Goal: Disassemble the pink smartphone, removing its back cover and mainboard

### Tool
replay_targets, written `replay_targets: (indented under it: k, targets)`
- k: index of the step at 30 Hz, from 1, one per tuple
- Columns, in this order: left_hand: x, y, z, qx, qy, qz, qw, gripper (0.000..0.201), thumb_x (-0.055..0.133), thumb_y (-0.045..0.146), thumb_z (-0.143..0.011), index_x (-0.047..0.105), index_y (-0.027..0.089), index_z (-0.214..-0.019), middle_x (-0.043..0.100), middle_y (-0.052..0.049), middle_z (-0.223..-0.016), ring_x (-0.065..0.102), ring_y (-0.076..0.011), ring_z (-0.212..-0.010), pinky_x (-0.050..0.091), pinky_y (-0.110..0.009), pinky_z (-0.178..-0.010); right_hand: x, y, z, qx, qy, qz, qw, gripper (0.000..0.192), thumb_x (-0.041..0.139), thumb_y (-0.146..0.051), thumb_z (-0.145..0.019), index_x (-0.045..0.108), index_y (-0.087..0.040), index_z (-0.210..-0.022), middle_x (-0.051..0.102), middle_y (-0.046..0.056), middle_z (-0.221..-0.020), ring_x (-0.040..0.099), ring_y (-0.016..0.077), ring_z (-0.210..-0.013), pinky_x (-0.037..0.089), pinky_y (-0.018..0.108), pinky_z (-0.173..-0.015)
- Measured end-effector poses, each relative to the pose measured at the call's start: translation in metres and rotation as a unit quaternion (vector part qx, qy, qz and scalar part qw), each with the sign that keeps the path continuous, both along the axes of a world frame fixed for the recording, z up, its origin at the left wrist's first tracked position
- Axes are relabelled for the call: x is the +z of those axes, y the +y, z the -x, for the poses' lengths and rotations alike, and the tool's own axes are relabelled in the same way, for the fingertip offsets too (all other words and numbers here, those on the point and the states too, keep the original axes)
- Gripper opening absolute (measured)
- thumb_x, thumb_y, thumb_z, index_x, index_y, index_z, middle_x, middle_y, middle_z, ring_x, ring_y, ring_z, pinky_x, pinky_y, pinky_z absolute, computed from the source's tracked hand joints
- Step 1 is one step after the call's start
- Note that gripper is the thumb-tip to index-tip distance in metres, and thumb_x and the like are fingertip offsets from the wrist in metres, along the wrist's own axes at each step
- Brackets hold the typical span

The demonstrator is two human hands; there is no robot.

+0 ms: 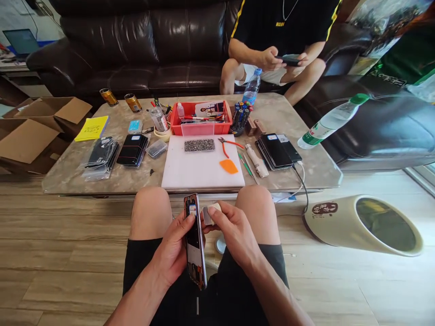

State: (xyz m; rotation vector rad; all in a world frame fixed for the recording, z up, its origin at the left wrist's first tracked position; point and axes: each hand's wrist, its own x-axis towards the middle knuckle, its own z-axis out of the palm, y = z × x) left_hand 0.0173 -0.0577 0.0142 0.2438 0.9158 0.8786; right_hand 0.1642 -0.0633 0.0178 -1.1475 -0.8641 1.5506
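Low centre of the frame, between the bare knees: a phone (pixel 195 242) held edge-on, nearly upright, top end tilted away. Wrapped around its left side, the left hand (pixel 175 251), grip closed on the phone, thumb pressed near the top edge, fingers hidden behind the body. Just right of it, touching at the upper edge, the right hand (pixel 234 233), grip pinched tight on a small pale pad (pixel 209 213), a grey bit pressed against the phone's rim. Cannot tell exactly what the pad is.

Moving outward, up to the middle of the frame: the counter (pixel 316 167), marble-look, crowded. Dead centre, a white board (pixel 200 170) carrying a tray of tiny screws (pixel 199 145) and an orange pick (pixel 229 166). Beside the board on the right, orange-handled pliers (pixel 228 144), tweezers, then a stack of dark phones (pixel 277 151) with a cable trailing off the edge. Behind the board, a red bin (pixel 200 118) full of tools. Left of centre, bagged phones (pixel 101 156) and a yellow notepad (pixel 91 128).

Top of the frame: another person on the dark sofa (pixel 136 45), both hands on a phone of their own. Lower right, a cream bin (pixel 363 224) lying on the wooden floor.
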Motion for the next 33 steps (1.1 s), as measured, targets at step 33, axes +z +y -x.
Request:
replay_targets:
  k: [33]
  targets:
    - [-0.027, 0.130, 0.036, -0.125, 0.288, -0.154, 0.937, 0.059, 0.085, 0.055, -0.074, 0.069, 0.024, -0.122, 0.076, -0.007, -0.121, 0.067, -0.0311, -0.116, 0.048, -0.036, -0.097, -0.045, 0.128, -0.040, 0.044, -0.446, -0.021, 0.894, 0.017, 0.065, -0.026, -0.085, 0.075, -0.023, -0.098, 0.063, -0.003, -0.067, 0.058, 0.0174, -0.065, 0.034, 0.027, -0.060]
